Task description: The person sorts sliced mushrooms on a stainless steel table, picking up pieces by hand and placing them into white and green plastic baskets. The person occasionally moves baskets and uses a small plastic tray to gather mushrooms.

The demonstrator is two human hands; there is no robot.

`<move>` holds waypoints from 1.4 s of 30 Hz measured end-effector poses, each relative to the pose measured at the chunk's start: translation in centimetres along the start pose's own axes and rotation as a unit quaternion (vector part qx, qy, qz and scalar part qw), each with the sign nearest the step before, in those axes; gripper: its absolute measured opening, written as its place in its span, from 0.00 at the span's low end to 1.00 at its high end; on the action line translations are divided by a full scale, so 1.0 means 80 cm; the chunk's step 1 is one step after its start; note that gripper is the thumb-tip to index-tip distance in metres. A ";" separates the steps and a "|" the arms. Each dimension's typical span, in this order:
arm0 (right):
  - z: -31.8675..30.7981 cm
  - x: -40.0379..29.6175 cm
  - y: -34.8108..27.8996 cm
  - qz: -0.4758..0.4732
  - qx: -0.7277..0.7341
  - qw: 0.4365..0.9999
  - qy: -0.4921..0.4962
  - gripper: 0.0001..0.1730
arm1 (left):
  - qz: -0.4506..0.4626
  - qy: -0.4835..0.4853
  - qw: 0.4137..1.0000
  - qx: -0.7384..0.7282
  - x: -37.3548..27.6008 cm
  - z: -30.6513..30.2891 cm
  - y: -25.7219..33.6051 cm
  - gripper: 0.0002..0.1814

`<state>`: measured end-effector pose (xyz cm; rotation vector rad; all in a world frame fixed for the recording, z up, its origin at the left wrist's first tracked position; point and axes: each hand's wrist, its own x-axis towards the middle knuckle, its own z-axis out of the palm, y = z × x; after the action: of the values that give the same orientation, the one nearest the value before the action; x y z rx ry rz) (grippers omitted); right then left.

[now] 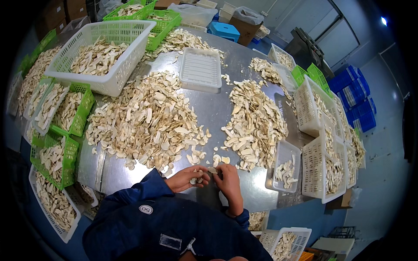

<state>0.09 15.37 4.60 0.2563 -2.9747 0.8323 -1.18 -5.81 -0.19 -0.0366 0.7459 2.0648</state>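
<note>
Close to the table's near edge, my left hand (186, 178) is curled around a few pale dried mushroom slices (195, 179). My right hand (229, 183) pinches one slice (213, 170) between thumb and fingers, just right of the left fingertips. A few loose slices (220, 160) lie on the steel right beyond my hands. To the left spreads a large heap of slices (147, 120); a second heap (256, 124) lies to the right. Beside that heap, a shallow translucent tray (284, 168) holds some slices.
White perforated baskets (308, 107) of slices line the right edge of the steel table (209, 112). A large white basket (130, 62) and green baskets (76, 111) stand left. A white ribbed tray (200, 69) lies farther back. More filled baskets (54, 205) sit below table height.
</note>
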 end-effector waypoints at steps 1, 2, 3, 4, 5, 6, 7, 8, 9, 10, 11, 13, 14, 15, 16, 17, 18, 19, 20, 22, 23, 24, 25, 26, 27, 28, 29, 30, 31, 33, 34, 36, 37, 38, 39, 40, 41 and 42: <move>0.000 0.000 0.000 0.001 -0.014 1.000 0.000 0.13 | 0.000 0.001 1.000 0.004 -0.001 0.001 0.000 0.19; 0.002 -0.001 0.001 0.041 0.022 0.999 -0.004 0.12 | 0.001 0.003 1.000 0.008 -0.002 0.002 0.001 0.19; 0.005 -0.002 0.004 0.081 0.057 0.995 -0.008 0.11 | 0.002 0.004 1.000 0.011 -0.003 0.002 0.002 0.19; 0.006 -0.002 0.004 0.121 0.092 0.988 -0.013 0.11 | 0.004 0.008 1.000 0.004 -0.002 0.002 0.001 0.19; 0.004 -0.002 0.003 0.124 0.133 0.983 -0.011 0.10 | 0.006 0.013 1.000 -0.004 -0.002 0.001 0.000 0.20; -0.002 -0.003 -0.004 0.127 0.173 0.977 -0.009 0.09 | 0.008 0.019 1.000 -0.013 -0.002 0.002 -0.001 0.20; -0.006 -0.003 -0.008 0.131 0.213 0.968 -0.008 0.08 | 0.015 0.023 0.999 -0.033 -0.002 0.004 0.000 0.20; -0.006 -0.003 -0.006 0.125 0.265 0.956 -0.036 0.09 | 0.023 0.027 0.998 -0.054 -0.001 0.007 0.002 0.21; -0.007 -0.004 -0.004 0.119 0.316 0.939 -0.062 0.09 | 0.028 0.030 0.996 -0.073 -0.001 0.010 0.003 0.21; -0.008 -0.005 -0.002 0.113 0.366 0.920 -0.088 0.09 | 0.027 0.029 0.996 -0.076 -0.001 0.012 0.004 0.20; -0.008 -0.003 -0.005 0.133 0.361 0.919 -0.086 0.10 | 0.026 0.028 0.996 -0.079 0.000 0.013 0.004 0.19; -0.007 0.011 -0.018 0.170 0.352 0.917 -0.080 0.11 | 0.024 0.025 0.997 -0.071 0.001 0.012 0.004 0.18; 0.001 0.017 -0.016 0.097 0.266 0.959 -0.026 0.11 | 0.022 0.023 0.998 -0.061 0.001 0.006 0.000 0.17; 0.015 0.026 -0.008 0.019 0.176 0.984 0.029 0.12 | 0.023 0.022 0.998 -0.051 0.001 0.003 -0.002 0.17; 0.026 0.035 -0.005 -0.059 0.082 0.991 0.083 0.12 | 0.019 0.017 0.999 -0.038 0.000 0.002 -0.002 0.17; 0.032 0.043 -0.006 -0.093 0.068 0.989 0.097 0.13 | 0.016 0.013 0.999 -0.026 -0.002 0.002 -0.002 0.16; 0.037 0.050 -0.008 -0.126 0.052 0.984 0.111 0.15 | 0.013 0.008 1.000 -0.014 -0.002 0.002 -0.001 0.16; 0.042 0.056 -0.009 -0.160 0.037 0.979 0.124 0.16 | 0.008 0.007 1.000 -0.007 -0.002 0.003 0.000 0.16; 0.048 0.061 -0.008 -0.174 0.042 0.977 0.114 0.19 | 0.003 0.005 1.000 -0.001 -0.002 0.004 0.002 0.16; 0.051 0.066 -0.016 -0.195 0.023 0.974 0.114 0.19 | -0.001 0.005 1.000 0.000 -0.003 0.003 0.002 0.15; 0.051 0.069 -0.018 -0.205 0.013 0.972 0.114 0.19 | 0.000 0.006 1.000 -0.001 -0.003 0.003 0.002 0.15; 0.052 0.067 -0.018 -0.193 0.016 0.974 0.117 0.19 | 0.001 0.007 1.000 -0.004 -0.003 0.002 0.001 0.15; 0.053 0.065 -0.016 -0.182 0.019 0.976 0.119 0.18 | 0.002 0.009 1.000 -0.008 -0.003 0.002 0.000 0.15; 0.054 0.063 -0.014 -0.170 0.022 0.978 0.122 0.17 | 0.002 0.011 1.000 -0.011 -0.003 0.002 0.000 0.15; 0.055 0.061 -0.009 -0.160 0.035 0.979 0.119 0.16 | 0.002 0.012 1.000 -0.014 -0.003 0.002 0.000 0.15; 0.056 0.060 -0.003 -0.151 0.049 0.981 0.116 0.16 | 0.002 0.014 1.000 -0.013 -0.003 0.003 -0.001 0.15; 0.056 0.057 0.003 -0.141 0.063 0.982 0.113 0.15 | 0.002 0.015 1.000 -0.012 -0.003 0.003 -0.001 0.15; 0.055 0.055 0.006 -0.125 0.054 0.984 0.117 0.14 | 0.002 0.017 1.000 -0.011 -0.003 0.004 0.000 0.14; 0.053 0.052 0.009 -0.109 0.044 0.986 0.122 0.14 | 0.002 0.014 1.000 -0.012 -0.003 0.003 -0.001 0.14; 0.051 0.051 0.010 -0.083 0.031 0.985 0.145 0.13 | 0.003 0.007 1.000 -0.013 -0.002 0.002 -0.001 0.15; 0.049 0.051 0.007 -0.074 0.026 0.983 0.164 0.14 | 0.002 0.007 1.000 -0.012 -0.002 0.002 0.000 0.15; 0.045 0.053 0.001 -0.081 0.022 0.981 0.176 0.15 | 0.000 0.007 1.000 -0.011 -0.002 0.003 0.001 0.15; 0.043 0.057 -0.002 -0.099 0.022 0.980 0.169 0.16 | 0.000 0.008 1.000 -0.012 -0.002 0.003 0.001 0.15; 0.043 0.058 -0.005 -0.116 0.023 0.980 0.162 0.17 | 0.000 0.010 1.000 -0.013 -0.002 0.002 0.001 0.15; 0.046 0.059 -0.006 -0.122 0.022 0.981 0.148 0.17 | 0.001 0.011 1.000 -0.012 -0.002 0.002 0.001 0.15; 0.050 0.060 -0.007 -0.128 0.021 0.982 0.135 0.17 | 0.001 0.012 1.000 -0.015 -0.001 0.001 0.001 0.15; 0.053 0.060 -0.009 -0.134 0.020 0.983 0.121 0.18 | 0.001 0.013 1.000 -0.017 -0.001 0.001 0.000 0.15; 0.054 0.060 -0.010 -0.135 0.008 0.983 0.122 0.18 | 0.001 0.014 1.000 -0.020 -0.001 0.000 -0.001 0.15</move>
<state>-4.48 11.73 1.77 0.5045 -2.6311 0.7917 -1.10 -5.84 -0.19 -0.0875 0.7211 2.0860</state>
